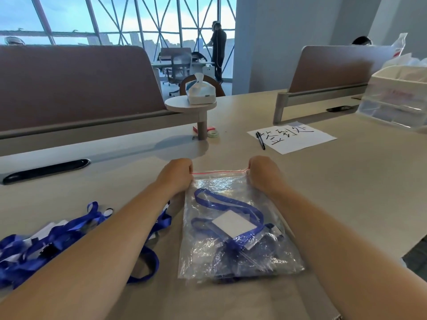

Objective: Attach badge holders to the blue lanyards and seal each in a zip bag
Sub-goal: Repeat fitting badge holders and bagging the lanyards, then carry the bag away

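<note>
- The zip bag (201,250) lies flat on the desk (346,192) in front of the person, mouth pointing away.
- Inside it sit a coiled blue lanyard (221,204) and its badge holder (233,224), which shows a white card.
- The left hand (176,174) has its fingers curled onto the bag's top left corner, and the right hand (263,173) grips the top right corner the same way. The fingertips themselves are hidden behind the knuckles.
- The red zip strip (219,172) is stretched taut between the two hands. I cannot tell whether it is pressed closed along its length.
- Likely risk: pinching only the ends could leave the middle of the strip unlocked, so the bag would look sealed but gape open.
- The plastic is puffy and crinkled, so trapped air could pop the seal when pressed.
- A lanyard loop lies near the mouth. If it rides up it could catch in the track.
- The pile of loose lanyards (46,239) lies under the left forearm, which could snag or drag a strap when it pulls back.
</note>
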Demonstrator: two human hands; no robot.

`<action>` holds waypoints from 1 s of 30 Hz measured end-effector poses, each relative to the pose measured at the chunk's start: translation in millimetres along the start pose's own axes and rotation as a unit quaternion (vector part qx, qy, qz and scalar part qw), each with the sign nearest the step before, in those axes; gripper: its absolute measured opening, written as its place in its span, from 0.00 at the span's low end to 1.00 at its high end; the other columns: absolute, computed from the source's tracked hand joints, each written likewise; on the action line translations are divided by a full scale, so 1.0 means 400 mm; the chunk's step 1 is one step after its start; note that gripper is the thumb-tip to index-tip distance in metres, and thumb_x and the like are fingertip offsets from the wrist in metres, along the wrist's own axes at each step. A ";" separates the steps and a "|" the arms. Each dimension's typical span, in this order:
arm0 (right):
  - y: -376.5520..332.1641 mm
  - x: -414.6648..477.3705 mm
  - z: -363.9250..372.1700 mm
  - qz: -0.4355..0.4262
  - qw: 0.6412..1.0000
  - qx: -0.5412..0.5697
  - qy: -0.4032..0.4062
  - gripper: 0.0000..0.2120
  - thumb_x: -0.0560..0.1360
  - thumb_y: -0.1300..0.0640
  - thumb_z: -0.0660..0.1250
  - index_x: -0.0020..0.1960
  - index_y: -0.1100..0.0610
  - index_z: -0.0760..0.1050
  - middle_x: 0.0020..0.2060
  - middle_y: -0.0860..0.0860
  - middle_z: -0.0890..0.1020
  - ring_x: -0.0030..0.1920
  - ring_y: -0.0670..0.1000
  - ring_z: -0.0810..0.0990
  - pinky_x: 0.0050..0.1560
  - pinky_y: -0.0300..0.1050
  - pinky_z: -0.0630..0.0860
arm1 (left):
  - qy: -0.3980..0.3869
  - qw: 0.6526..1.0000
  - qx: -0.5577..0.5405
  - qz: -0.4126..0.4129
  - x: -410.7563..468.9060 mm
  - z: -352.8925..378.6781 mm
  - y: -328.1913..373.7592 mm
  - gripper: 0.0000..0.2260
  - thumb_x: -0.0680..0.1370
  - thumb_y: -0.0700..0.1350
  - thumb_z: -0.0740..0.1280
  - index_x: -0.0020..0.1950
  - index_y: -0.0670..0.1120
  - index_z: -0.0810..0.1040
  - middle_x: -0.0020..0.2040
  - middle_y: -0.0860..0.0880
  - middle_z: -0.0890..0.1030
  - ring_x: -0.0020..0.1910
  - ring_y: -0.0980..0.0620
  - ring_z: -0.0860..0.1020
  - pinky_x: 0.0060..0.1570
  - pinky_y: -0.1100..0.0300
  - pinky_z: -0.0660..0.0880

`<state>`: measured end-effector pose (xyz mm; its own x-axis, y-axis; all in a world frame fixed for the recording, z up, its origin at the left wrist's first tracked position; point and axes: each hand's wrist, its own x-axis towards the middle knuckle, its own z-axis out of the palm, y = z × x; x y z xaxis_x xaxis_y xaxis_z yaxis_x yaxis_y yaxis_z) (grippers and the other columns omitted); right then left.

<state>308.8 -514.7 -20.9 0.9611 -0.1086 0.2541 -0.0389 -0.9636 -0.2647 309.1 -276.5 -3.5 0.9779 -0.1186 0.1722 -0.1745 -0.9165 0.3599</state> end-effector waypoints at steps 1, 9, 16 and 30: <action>-0.001 0.002 -0.001 0.002 1.000 -0.008 -0.006 0.08 0.74 0.62 0.69 0.53 0.62 0.80 0.48 0.58 0.82 0.49 0.58 0.81 0.50 0.46 0.75 | -0.003 1.000 0.007 -0.002 0.002 0.000 0.001 0.03 0.78 0.38 0.64 0.47 0.45 0.77 0.47 0.46 0.80 0.46 0.47 0.77 0.45 0.57 0.71; -0.013 0.001 -0.006 -0.006 0.997 -0.071 -0.009 0.11 0.76 0.63 0.65 0.58 0.64 0.78 0.53 0.59 0.82 0.53 0.59 0.81 0.53 0.48 0.75 | -0.012 0.997 0.076 -0.011 0.008 -0.004 0.006 0.03 0.78 0.36 0.62 0.49 0.43 0.73 0.44 0.45 0.77 0.42 0.46 0.74 0.42 0.56 0.69; -0.015 -0.011 -0.020 -0.023 0.997 -0.076 0.000 0.11 0.75 0.63 0.63 0.57 0.61 0.75 0.50 0.58 0.81 0.50 0.59 0.81 0.49 0.50 0.76 | 0.021 0.989 0.134 0.054 -0.008 -0.013 0.013 0.10 0.77 0.36 0.64 0.56 0.46 0.71 0.45 0.46 0.72 0.40 0.47 0.73 0.41 0.56 0.72; -0.194 -0.154 -0.176 -0.062 0.997 -0.022 0.036 0.13 0.78 0.49 0.62 0.57 0.56 0.76 0.52 0.54 0.80 0.49 0.55 0.80 0.49 0.47 0.76 | 0.034 0.988 0.117 0.091 -0.178 -0.185 0.028 0.06 0.81 0.46 0.61 0.55 0.46 0.74 0.52 0.47 0.77 0.46 0.47 0.76 0.45 0.53 0.74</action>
<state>233.4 -450.6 49.5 0.9369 -0.0038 0.3495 0.0656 -0.9803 -0.1864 229.1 -250.0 56.2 0.9218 -0.2704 0.2780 -0.3070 -0.9468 0.0971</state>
